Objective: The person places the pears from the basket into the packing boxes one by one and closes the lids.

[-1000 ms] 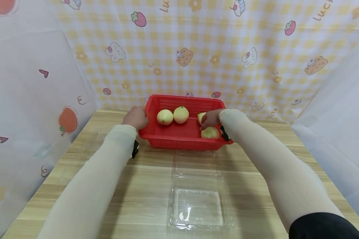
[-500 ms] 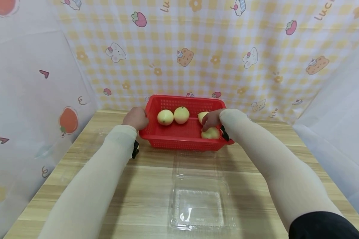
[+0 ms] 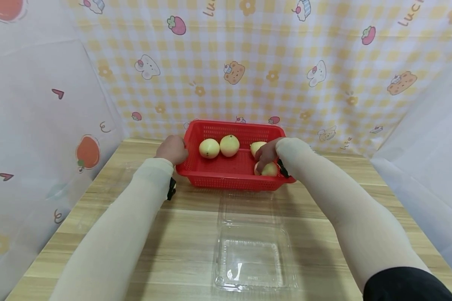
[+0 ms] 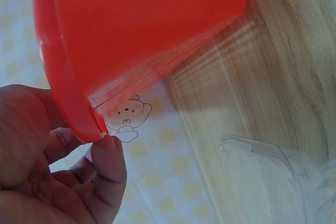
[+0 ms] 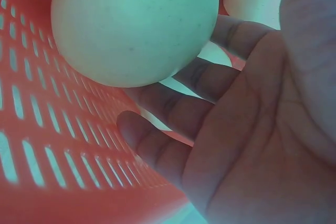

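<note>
A red plastic basket point(image 3: 226, 184) with slotted walls stands near the back of the table and contains several pale yellow pears. In the left wrist view, the left hand point(image 4: 63, 166) pinches the basket's rim between thumb and bent fingers. Inside the right end, the right hand point(image 3: 268, 151) reaches down over the nearer pear point(image 3: 271, 169); one digit lies across it. Fingers curve behind a large pear point(image 5: 131, 24) in the right wrist view, their tips partly hidden. Another pear point(image 3: 255, 147) lies beside this hand. Two pears sit at the left, the left one point(image 3: 209, 149) touching its neighbour point(image 3: 229, 146).
In front of the basket an open clear plastic clamshell box point(image 3: 252, 261) lies on the wooden table point(image 3: 188, 259), its lid point(image 3: 250, 209) toward the basket. More clear plastic point(image 4: 268, 177) shows in the left wrist view. A checked cloth point(image 3: 196, 54) hangs behind.
The right hand's digit has moved lower across the nearer right pear, which now shows on both sides of it. The left hand stays at the rim. The view has shifted slightly.
</note>
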`<state>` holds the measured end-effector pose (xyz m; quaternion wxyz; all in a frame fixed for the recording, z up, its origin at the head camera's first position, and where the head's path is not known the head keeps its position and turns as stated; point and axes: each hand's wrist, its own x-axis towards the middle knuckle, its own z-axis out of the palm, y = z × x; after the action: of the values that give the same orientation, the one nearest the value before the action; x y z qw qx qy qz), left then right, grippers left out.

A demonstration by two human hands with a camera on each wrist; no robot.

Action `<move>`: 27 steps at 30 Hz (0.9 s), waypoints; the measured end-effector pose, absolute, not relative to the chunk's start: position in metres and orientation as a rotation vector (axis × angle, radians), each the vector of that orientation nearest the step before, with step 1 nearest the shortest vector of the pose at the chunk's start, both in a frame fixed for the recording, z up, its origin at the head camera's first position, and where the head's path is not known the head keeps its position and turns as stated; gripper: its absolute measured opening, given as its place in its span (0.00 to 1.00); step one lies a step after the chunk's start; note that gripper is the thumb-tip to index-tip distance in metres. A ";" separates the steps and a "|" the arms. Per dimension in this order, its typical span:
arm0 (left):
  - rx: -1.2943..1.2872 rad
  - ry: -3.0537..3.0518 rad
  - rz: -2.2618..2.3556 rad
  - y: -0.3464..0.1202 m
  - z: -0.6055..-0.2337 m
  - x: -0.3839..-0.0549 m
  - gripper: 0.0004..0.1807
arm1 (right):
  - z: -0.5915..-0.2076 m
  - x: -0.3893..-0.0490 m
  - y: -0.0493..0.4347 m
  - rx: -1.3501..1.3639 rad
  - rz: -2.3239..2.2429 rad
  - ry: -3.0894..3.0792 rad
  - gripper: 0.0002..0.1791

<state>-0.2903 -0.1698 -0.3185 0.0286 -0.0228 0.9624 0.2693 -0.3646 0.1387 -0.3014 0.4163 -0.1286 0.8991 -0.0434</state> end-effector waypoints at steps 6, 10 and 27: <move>-0.069 2.977 0.815 -0.170 -0.319 -0.290 0.09 | -0.298 -0.361 0.136 -0.361 -0.086 2.231 0.43; -0.070 2.972 0.825 -0.171 -0.319 -0.290 0.09 | -0.297 -0.361 0.137 -0.377 -0.055 2.231 0.43; -0.064 2.972 0.835 -0.170 -0.319 -0.289 0.10 | -0.301 -0.364 0.139 -0.368 -0.052 2.233 0.45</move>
<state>-0.2889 -0.1700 -0.3193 0.0268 -0.0206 0.9622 0.2704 -0.3639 0.1389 -0.3005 0.4250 -0.1472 0.8929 -0.0207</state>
